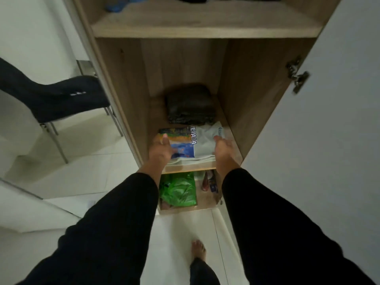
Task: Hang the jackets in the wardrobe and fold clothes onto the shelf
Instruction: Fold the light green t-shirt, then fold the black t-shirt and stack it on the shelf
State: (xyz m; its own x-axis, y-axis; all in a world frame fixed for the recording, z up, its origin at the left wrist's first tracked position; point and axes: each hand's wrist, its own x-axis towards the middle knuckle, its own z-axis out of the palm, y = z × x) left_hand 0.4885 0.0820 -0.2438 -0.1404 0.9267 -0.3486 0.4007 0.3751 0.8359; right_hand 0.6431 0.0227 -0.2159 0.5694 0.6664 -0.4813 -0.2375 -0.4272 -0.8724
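Wardrobe [230, 83]: wood-grain carcass, white door [329, 140] swung open at right with 1 metal hinge [297, 74] visible on its inner face. 3 levels in view: an upper shelf [205, 27] near the top of frame with blue and dark items on it, only partly visible; a middle shelf [189, 168]; a bottom compartment below that.

Floor [174, 233]: pale tile. 1 bare foot [198, 249] stands on it in front of the wardrobe.

Chair [51, 120] to the left of the wardrobe, metal legs, with a dark garment [51, 95] draped over it.

Both arms in black sleeves reach forward to the middle shelf.

Dark folded garment [191, 105]: at the back of the middle shelf, olive-black, stacked flat.

Folded white T-shirt [205, 145]: at the front of the middle shelf, just in front of the dark garment, touching or nearly so. Colourful printed panel and the letters "EVADA" face up.

Green plastic bag [177, 191]: bottom compartment, left side; small items beside it, too blurred to identify.

Left hand [161, 149]: lies on the left edge of the T-shirt over the print, fingers extended and flat.

Right hand [223, 149]: on the right edge of the T-shirt, fingers extended, thumb on the cloth.
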